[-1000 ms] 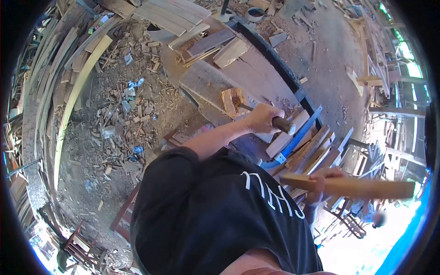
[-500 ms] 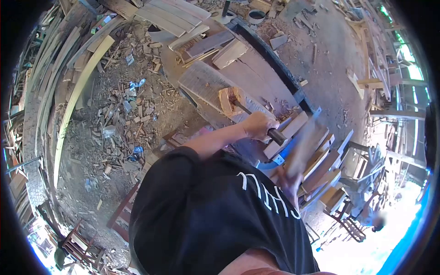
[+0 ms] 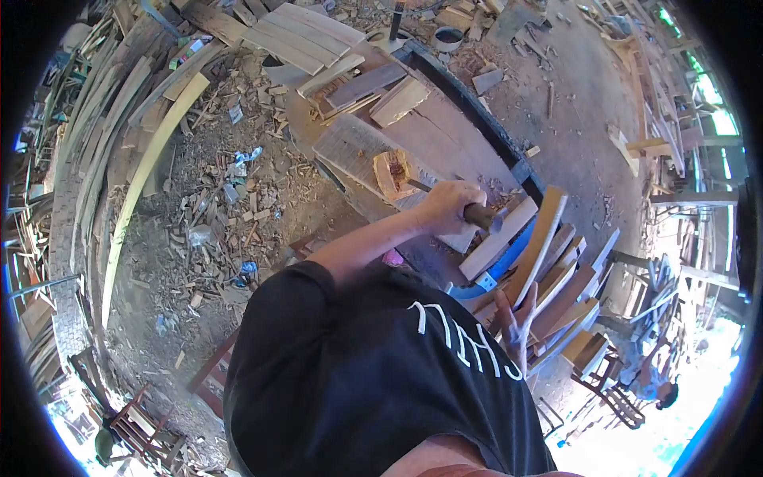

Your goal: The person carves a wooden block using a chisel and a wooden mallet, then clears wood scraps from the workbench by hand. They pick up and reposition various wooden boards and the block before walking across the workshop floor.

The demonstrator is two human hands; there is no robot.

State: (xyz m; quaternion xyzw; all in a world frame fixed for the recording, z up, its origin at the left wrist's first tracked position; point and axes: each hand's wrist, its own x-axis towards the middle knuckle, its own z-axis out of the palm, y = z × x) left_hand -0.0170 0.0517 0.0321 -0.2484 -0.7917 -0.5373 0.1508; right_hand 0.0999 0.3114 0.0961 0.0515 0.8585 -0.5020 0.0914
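Note:
My left hand [image 3: 451,205] is closed around the dark handle of a chisel [image 3: 481,216]. The chisel's thin blade reaches into a ragged hollow in a squarish block of wood [image 3: 391,176]. That block rests on a thick grey plank [image 3: 350,145]. On the right, close to my body, my right hand [image 3: 513,322] grips the lower end of a flat wooden bat [image 3: 543,234]. Its broad end stands just right of the chisel handle's butt, with a gap between them.
Sawn boards [image 3: 568,294] lean in a row beside my right hand. Cut boards [image 3: 397,99] lie beyond the block, near a dark beam [image 3: 477,115]. Wood scraps [image 3: 246,207] litter the ground at left. A person [image 3: 652,385] is at the far right.
The wooden bat, blurred by motion before, is now sharp and stands more upright with its end a little higher in view. The chisel stays in my left hand at the block.

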